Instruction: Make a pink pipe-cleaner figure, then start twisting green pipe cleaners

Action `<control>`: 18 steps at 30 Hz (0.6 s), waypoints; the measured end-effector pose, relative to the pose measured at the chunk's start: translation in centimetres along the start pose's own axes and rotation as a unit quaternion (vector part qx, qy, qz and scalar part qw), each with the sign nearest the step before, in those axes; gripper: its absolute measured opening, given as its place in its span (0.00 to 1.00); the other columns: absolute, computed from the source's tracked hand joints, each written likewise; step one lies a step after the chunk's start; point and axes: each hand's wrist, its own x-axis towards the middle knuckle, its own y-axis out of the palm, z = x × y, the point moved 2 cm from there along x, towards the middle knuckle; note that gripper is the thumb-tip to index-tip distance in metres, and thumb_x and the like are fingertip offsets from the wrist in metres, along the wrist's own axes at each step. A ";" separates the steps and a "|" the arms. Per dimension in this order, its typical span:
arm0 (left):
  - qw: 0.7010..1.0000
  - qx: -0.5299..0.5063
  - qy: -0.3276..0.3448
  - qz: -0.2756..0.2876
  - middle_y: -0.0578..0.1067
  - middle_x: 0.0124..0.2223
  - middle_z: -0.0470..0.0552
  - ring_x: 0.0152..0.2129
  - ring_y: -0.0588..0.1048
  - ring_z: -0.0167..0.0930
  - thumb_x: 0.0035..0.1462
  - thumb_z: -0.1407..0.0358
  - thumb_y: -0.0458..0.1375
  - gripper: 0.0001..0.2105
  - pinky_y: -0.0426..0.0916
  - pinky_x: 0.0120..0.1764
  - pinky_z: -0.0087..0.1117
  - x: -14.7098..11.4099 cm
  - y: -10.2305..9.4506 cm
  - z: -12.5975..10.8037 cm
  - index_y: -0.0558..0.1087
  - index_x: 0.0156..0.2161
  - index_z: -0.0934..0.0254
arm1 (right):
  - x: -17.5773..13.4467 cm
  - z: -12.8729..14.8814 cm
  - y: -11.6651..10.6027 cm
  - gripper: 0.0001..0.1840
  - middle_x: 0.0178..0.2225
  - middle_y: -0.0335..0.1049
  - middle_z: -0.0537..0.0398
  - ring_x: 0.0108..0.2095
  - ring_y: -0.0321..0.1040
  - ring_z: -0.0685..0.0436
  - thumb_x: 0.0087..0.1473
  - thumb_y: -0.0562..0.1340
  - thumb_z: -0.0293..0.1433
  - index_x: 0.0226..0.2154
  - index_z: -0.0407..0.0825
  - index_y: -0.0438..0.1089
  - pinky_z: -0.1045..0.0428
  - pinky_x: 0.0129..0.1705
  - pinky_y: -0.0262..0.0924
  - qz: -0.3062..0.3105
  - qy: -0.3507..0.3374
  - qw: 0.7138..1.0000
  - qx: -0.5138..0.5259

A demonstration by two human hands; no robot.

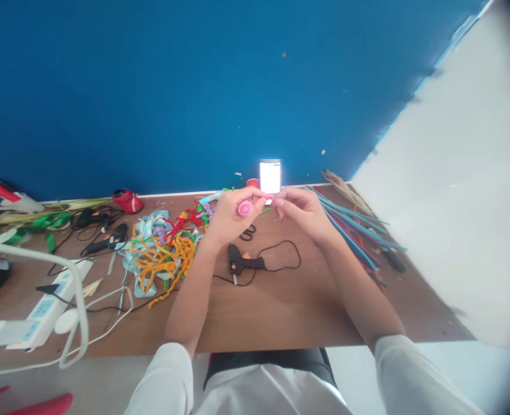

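Note:
A pink roll (245, 208), round with a spiral face, sits in my left hand (229, 218); it looks like a coiled ribbon, though its material is hard to make out. Thumb and forefinger of that hand are pinched together. Opposite it, my right hand (302, 212) has its fingertips closed around a thin bit of pink (269, 197) between the two hands. Below them on the table lies a black glue gun (244, 262) with its cord looping right. Just past the fingertips stands a phone with a bright screen (271, 177).
Orange, red and purple pipe cleaners (163, 256) pile up left with pale blue ribbon (144, 285). Blue pipe cleaners (354, 222) lie right. A power strip (49, 305) and a white curved bar (79, 294) occupy the near left. A blue wall (194, 86) rises behind.

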 end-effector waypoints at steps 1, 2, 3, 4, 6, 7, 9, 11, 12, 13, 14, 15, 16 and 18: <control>1.000 0.013 0.003 -0.005 0.74 0.27 0.44 0.23 0.66 0.24 0.63 0.61 0.58 0.10 0.59 0.30 0.27 0.0 0.0 0.0 0.79 0.40 0.64 | 0.0 0.0 0.0 0.13 0.22 0.67 0.60 0.25 0.60 0.51 0.60 0.64 0.38 0.28 0.49 0.72 0.53 0.30 0.53 -0.006 -0.003 1.000 -0.008; 1.000 0.026 0.006 -0.007 0.75 0.28 0.45 0.23 0.67 0.24 0.63 0.61 0.58 0.10 0.60 0.30 0.27 0.1 0.1 0.1 0.79 0.41 0.63 | 0.0 -0.1 0.0 0.13 0.22 0.67 0.60 0.25 0.60 0.51 0.60 0.64 0.39 0.28 0.49 0.72 0.53 0.29 0.53 -0.012 -0.004 1.000 -0.014; 0.999 0.038 0.009 -0.006 0.75 0.28 0.45 0.23 0.67 0.24 0.63 0.61 0.58 0.10 0.60 0.30 0.28 0.1 0.1 0.1 0.79 0.41 0.63 | 0.0 -0.2 0.0 0.13 0.22 0.66 0.61 0.24 0.59 0.52 0.60 0.65 0.39 0.28 0.49 0.72 0.53 0.29 0.52 -0.017 -0.004 1.000 -0.017; 0.999 0.046 0.013 -0.004 0.76 0.28 0.45 0.23 0.68 0.24 0.63 0.61 0.58 0.10 0.60 0.30 0.28 0.1 0.2 0.2 0.79 0.41 0.63 | 0.0 -0.3 0.1 0.13 0.22 0.66 0.61 0.24 0.58 0.52 0.59 0.65 0.39 0.28 0.49 0.72 0.53 0.28 0.51 -0.022 -0.003 1.000 -0.022; 0.998 0.057 0.020 0.004 0.76 0.28 0.45 0.23 0.68 0.24 0.64 0.61 0.58 0.09 0.60 0.30 0.28 0.1 0.4 0.4 0.79 0.41 0.63 | 0.0 -0.5 0.1 0.14 0.22 0.64 0.62 0.24 0.56 0.52 0.59 0.66 0.40 0.27 0.49 0.71 0.53 0.28 0.49 -0.027 -0.001 0.999 -0.040; 0.998 0.063 0.023 0.009 0.76 0.28 0.44 0.23 0.68 0.24 0.64 0.61 0.58 0.09 0.59 0.30 0.28 0.1 0.5 0.5 0.79 0.41 0.62 | 0.1 -0.6 0.1 0.14 0.22 0.63 0.62 0.24 0.55 0.53 0.59 0.65 0.39 0.26 0.48 0.70 0.53 0.28 0.48 -0.026 0.002 0.999 -0.047; 0.997 0.074 0.029 0.015 0.78 0.29 0.45 0.24 0.70 0.24 0.65 0.61 0.57 0.09 0.60 0.31 0.28 0.1 0.8 0.7 0.78 0.41 0.62 | 0.1 -0.7 0.1 0.17 0.21 0.63 0.61 0.24 0.55 0.52 0.61 0.63 0.39 0.24 0.48 0.69 0.53 0.28 0.49 -0.012 0.020 0.999 -0.041; 0.996 0.084 0.034 0.018 0.79 0.31 0.45 0.26 0.72 0.25 0.65 0.62 0.57 0.09 0.61 0.32 0.28 0.1 0.9 0.8 0.78 0.41 0.61 | 0.1 -0.8 0.1 0.19 0.20 0.64 0.61 0.24 0.58 0.52 0.62 0.61 0.39 0.23 0.48 0.68 0.53 0.30 0.51 0.012 0.052 0.999 0.001; 0.995 0.089 0.035 0.019 0.79 0.32 0.46 0.27 0.73 0.25 0.65 0.61 0.57 0.09 0.61 0.33 0.28 0.1 1.0 0.9 0.78 0.41 0.61 | 0.1 -1.0 0.1 0.18 0.20 0.64 0.60 0.24 0.58 0.52 0.62 0.60 0.39 0.23 0.48 0.69 0.53 0.30 0.51 0.022 0.072 0.997 0.034; 0.995 0.092 0.036 0.020 0.80 0.32 0.46 0.27 0.73 0.26 0.65 0.61 0.57 0.08 0.61 0.33 0.28 0.1 1.0 0.9 0.78 0.41 0.61 | 0.1 -1.1 0.1 0.17 0.20 0.65 0.60 0.23 0.58 0.52 0.61 0.61 0.39 0.24 0.48 0.70 0.53 0.29 0.51 0.031 0.094 0.992 0.073; 0.995 0.094 0.037 0.021 0.80 0.32 0.46 0.27 0.73 0.26 0.65 0.61 0.58 0.08 0.61 0.33 0.28 0.1 0.9 0.9 0.78 0.41 0.61 | 0.1 -1.3 0.1 0.15 0.19 0.64 0.61 0.22 0.57 0.53 0.59 0.63 0.39 0.26 0.48 0.71 0.53 0.27 0.50 0.038 0.117 0.986 0.115; 0.995 0.095 0.038 0.023 0.80 0.33 0.46 0.27 0.73 0.26 0.65 0.60 0.58 0.09 0.61 0.33 0.28 0.1 0.9 0.9 0.78 0.41 0.60 | 0.1 -1.5 0.2 0.13 0.18 0.63 0.62 0.21 0.55 0.53 0.57 0.65 0.39 0.26 0.48 0.72 0.54 0.26 0.48 0.045 0.141 0.976 0.158; 0.994 0.093 0.043 0.025 0.80 0.33 0.46 0.28 0.73 0.26 0.65 0.60 0.57 0.08 0.61 0.33 0.29 0.2 0.9 0.9 0.78 0.41 0.60 | 0.1 -1.8 0.2 0.13 0.17 0.62 0.63 0.19 0.54 0.54 0.54 0.67 0.39 0.26 0.48 0.72 0.54 0.24 0.46 0.050 0.164 0.966 0.195; 0.994 0.085 0.054 0.030 0.80 0.35 0.46 0.30 0.74 0.26 0.66 0.62 0.57 0.08 0.62 0.35 0.29 0.3 0.9 0.8 0.77 0.40 0.61 | 0.2 -2.1 0.3 0.13 0.16 0.60 0.64 0.18 0.50 0.55 0.50 0.70 0.39 0.25 0.48 0.71 0.54 0.23 0.42 0.060 0.192 0.950 0.238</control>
